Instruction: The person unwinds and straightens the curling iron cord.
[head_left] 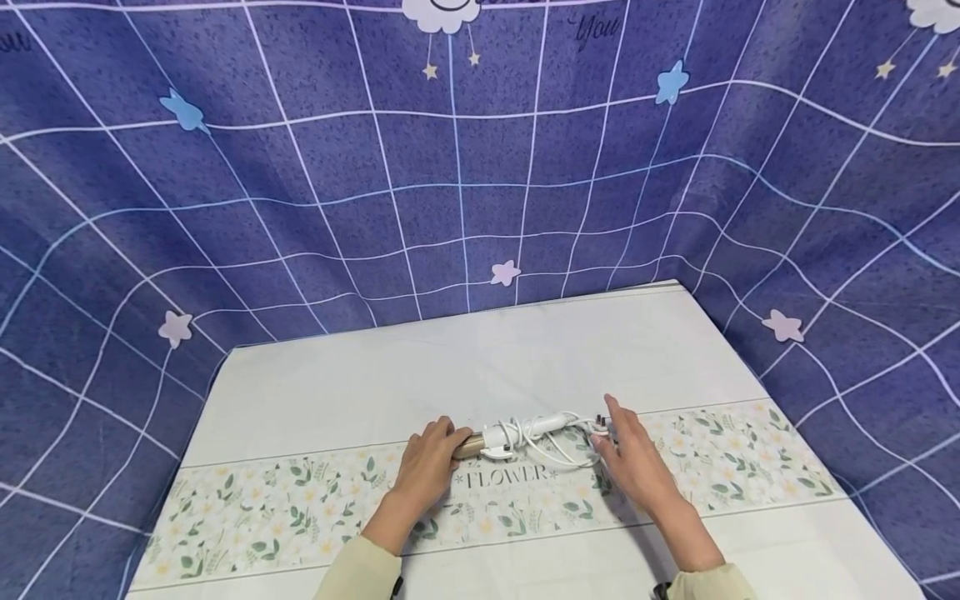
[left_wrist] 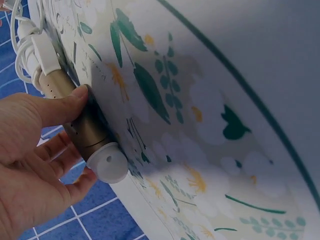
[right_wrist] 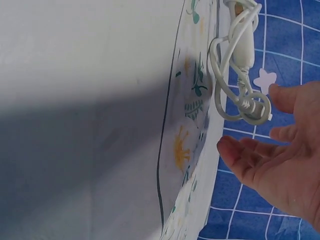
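A curling iron (head_left: 546, 426) with a white handle and a gold-brown barrel (left_wrist: 85, 122) lies across the flowered band of the table. My left hand (head_left: 429, 465) holds the barrel end, thumb on one side and fingers on the other; a pale round cap (left_wrist: 108, 162) shows at its tip. White cord (right_wrist: 231, 52) is wound loosely around the handle, ending in a plug (right_wrist: 250, 106) at the right. Beside that plug, my right hand (head_left: 637, 462) has its fingers spread and relaxed, gripping nothing. In the right wrist view a gap shows between those fingers and the plug.
Under everything is a white table (head_left: 450, 367) whose cover carries a flower-print band and the word FLOWER. Blue grid-patterned curtain (head_left: 495, 150) with stars and clouds hangs behind the table and along both sides.
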